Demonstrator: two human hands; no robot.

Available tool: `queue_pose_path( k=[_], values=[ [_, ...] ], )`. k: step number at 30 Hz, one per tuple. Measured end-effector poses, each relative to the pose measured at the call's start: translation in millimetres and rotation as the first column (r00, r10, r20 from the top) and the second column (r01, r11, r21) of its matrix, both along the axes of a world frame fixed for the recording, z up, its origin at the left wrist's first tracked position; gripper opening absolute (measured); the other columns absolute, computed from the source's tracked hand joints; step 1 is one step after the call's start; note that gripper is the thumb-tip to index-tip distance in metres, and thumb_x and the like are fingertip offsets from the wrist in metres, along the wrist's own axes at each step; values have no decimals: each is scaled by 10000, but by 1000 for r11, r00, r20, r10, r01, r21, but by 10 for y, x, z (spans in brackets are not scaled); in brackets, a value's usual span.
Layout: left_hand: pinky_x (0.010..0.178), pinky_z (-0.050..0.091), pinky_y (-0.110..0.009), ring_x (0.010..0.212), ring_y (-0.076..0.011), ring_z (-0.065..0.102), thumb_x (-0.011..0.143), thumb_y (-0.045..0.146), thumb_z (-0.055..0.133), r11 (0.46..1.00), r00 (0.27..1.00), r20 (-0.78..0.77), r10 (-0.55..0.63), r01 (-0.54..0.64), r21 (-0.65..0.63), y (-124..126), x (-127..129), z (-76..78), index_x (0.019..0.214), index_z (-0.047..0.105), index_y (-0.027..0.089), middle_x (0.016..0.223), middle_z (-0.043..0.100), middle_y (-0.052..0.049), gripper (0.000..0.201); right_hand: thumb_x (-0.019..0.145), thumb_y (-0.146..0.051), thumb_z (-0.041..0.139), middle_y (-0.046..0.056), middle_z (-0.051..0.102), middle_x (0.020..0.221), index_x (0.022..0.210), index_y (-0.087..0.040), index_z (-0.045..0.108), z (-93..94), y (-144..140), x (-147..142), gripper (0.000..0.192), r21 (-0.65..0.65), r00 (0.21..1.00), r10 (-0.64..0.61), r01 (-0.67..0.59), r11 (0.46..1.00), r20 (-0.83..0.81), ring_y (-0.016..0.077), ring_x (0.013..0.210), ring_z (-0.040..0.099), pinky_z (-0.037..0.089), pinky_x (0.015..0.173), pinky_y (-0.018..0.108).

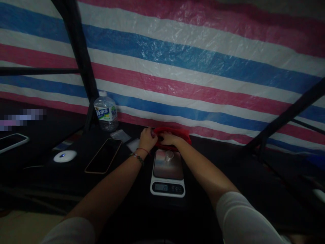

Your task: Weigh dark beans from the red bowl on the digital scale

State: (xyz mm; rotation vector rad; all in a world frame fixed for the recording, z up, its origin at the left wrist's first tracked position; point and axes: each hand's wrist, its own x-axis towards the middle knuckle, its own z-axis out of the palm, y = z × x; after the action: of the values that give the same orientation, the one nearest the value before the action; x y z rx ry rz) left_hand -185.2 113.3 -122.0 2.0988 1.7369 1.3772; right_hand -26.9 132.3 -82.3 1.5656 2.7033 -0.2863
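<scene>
Both my arms reach forward over a dark table. My left hand [147, 138] rests on the left edge of a red container [177, 134] at the far side of the table, fingers curled on it. My right hand [168, 138] lies on or inside the same red container; what its fingers hold is hidden. Just in front of the container sits a white kitchen scale [168, 177] with a small clear cup [169, 155] on its steel plate. The scale's display is lit.
A water bottle [106, 110] stands at the back left beside a black pole [83, 64]. A phone [103, 155] lies flat left of the scale, with a white oval device [65, 156] and another phone [11, 142] farther left. A striped tarp [193, 61] hangs behind.
</scene>
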Motion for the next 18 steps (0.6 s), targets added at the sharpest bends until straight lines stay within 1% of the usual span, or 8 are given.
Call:
queue_pose_path(
  k=[3,6,8,10,12,14,16,18],
  values=[
    [889,481,-330,986,-241,629,756,210,592,980,997,13,-82,83,-180,-5,-13,-15,1167,566,168,1046,668,-102,414,788,-263,631,109,611,1238,1204,-204,618,-14,26,31,420,7,997,64,-64,998,-47,241,1060,587,431,925,333],
    [833,493,-291,944,-220,656,788,209,574,958,992,68,-102,117,-261,-40,-21,18,1203,554,197,1026,690,-82,415,797,-216,612,98,667,1128,1094,-174,670,21,35,131,306,19,984,152,-151,988,-91,198,942,619,453,849,277],
    [839,490,-290,960,-223,657,804,204,552,965,994,80,-74,91,-247,-60,-28,47,1213,553,200,1025,694,-84,409,805,-183,588,89,680,1091,1038,-168,690,53,40,215,255,24,980,182,-181,983,-80,181,907,623,455,829,262],
    [842,489,-291,963,-225,656,808,206,540,972,995,91,-51,70,-225,-72,-37,72,1215,554,197,1036,692,-84,408,803,-131,560,84,681,1087,1016,-169,701,81,43,301,258,34,982,181,-179,983,-47,172,905,624,453,830,253],
    [843,491,-291,958,-225,655,799,210,545,975,994,101,-42,63,-211,-80,-46,89,1212,553,188,1044,689,-83,414,795,-128,566,86,670,1121,1063,-177,693,102,42,376,300,54,988,151,-150,987,-17,177,926,625,453,836,251],
    [845,492,-287,949,-220,654,784,206,554,975,993,106,-53,75,-209,-85,-46,95,1204,554,178,1039,688,-82,421,784,-227,629,94,641,1190,1167,-196,654,113,31,426,384,62,993,114,-114,992,9,196,959,625,459,840,258],
    [847,493,-281,936,-209,653,774,205,562,972,989,110,-93,115,-204,-84,-34,85,1203,551,175,1038,685,-78,431,740,-351,695,108,611,1245,1244,-209,610,121,12,440,530,46,996,77,-80,996,52,221,982,625,467,839,269],
    [862,493,-285,939,-205,648,768,211,569,972,984,116,-132,151,-178,-73,-12,64,1204,545,168,1053,678,-79,439,717,-369,716,116,624,1228,1241,-206,615,129,-7,417,558,25,993,50,-53,998,102,233,971,633,470,829,275]
  ],
)
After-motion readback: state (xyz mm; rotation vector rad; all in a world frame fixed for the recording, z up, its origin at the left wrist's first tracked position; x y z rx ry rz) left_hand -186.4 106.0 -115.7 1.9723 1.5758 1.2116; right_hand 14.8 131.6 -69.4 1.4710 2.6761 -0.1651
